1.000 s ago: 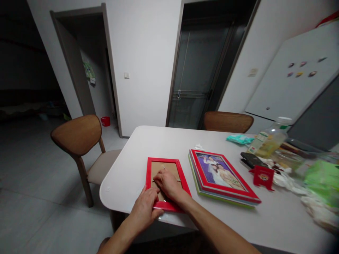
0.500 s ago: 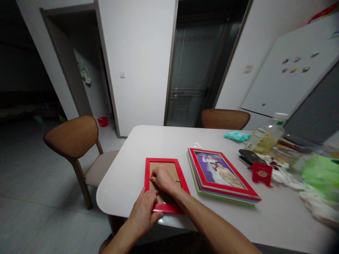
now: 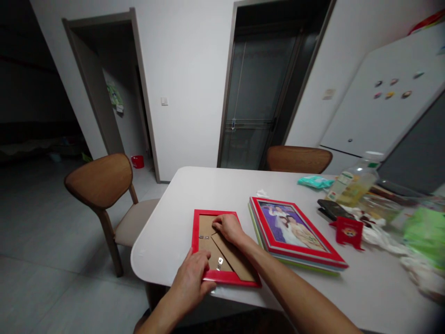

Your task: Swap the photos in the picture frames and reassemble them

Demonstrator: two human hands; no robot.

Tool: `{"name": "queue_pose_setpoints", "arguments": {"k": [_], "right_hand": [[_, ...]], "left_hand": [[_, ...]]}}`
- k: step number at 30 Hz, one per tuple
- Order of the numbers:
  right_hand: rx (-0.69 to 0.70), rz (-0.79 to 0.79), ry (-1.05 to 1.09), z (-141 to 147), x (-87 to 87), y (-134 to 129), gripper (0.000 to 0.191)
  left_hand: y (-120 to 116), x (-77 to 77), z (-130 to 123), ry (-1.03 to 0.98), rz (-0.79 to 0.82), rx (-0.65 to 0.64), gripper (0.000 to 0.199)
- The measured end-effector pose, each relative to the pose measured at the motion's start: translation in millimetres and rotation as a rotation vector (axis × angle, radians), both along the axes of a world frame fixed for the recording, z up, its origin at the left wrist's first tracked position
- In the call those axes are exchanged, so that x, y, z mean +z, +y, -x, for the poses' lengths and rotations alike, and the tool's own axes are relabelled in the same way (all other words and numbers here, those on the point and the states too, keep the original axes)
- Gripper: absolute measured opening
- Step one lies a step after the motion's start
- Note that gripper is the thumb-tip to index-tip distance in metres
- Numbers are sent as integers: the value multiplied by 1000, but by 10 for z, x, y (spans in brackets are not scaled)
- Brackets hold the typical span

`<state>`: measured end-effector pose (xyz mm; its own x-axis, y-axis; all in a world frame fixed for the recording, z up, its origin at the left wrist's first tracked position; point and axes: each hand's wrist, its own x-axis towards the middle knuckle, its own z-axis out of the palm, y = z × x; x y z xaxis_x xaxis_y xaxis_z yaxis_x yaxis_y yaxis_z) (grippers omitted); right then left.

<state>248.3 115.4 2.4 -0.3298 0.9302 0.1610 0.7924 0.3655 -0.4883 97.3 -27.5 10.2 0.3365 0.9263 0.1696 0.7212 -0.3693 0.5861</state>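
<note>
A red picture frame [image 3: 195, 232] lies face down at the table's near edge, its brown backing board [image 3: 207, 253] and small metal fittings showing. A brown easel stand [image 3: 231, 254] lies slantwise across that board. My left hand [image 3: 191, 274] grips the frame's near left corner, thumb at the front edge and fingers over the border. My right hand [image 3: 230, 227] is over the far part of the backing, its fingertips pinched together near the stand's narrow end. What those fingertips hold, if anything, is hidden.
To the right, red-bordered framed photos [image 3: 295, 227] lie stacked. Beyond them are a red card stand [image 3: 349, 233], a black object [image 3: 335, 209], a clear bottle [image 3: 358, 178], a turquoise packet [image 3: 314, 181] and crumpled tissue. Wooden chairs [image 3: 100, 181] stand at the left and far side.
My right hand has moved right and away, from the backing's middle left to its far part. The stand and metal fittings now show. My left hand stays at the frame's corner.
</note>
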Motion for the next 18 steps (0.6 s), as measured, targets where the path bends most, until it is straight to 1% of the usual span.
{"name": "queue_pose_setpoints", "arguments": {"k": [4, 8, 12, 14, 16, 18], "right_hand": [[-100, 11, -7, 110, -42, 81, 21], [-198, 49, -31, 152, -24, 171, 22], [-315, 85, -52, 189, -7, 274, 20], [-365, 105, -47, 209, -12, 318, 20], [-394, 119, -25, 228, -15, 341, 20], [-394, 118, 21, 239, 0, 331, 19]], "left_hand": [[0, 1, 0, 9, -14, -3, 28], [6, -11, -8, 12, -26, 2, 27], [5, -15, -12, 27, -18, -8, 30], [-5, -12, -6, 35, -23, -11, 35], [-18, 2, -6, 45, -26, -9, 39], [-26, 29, -32, 76, -19, 0, 37]]}}
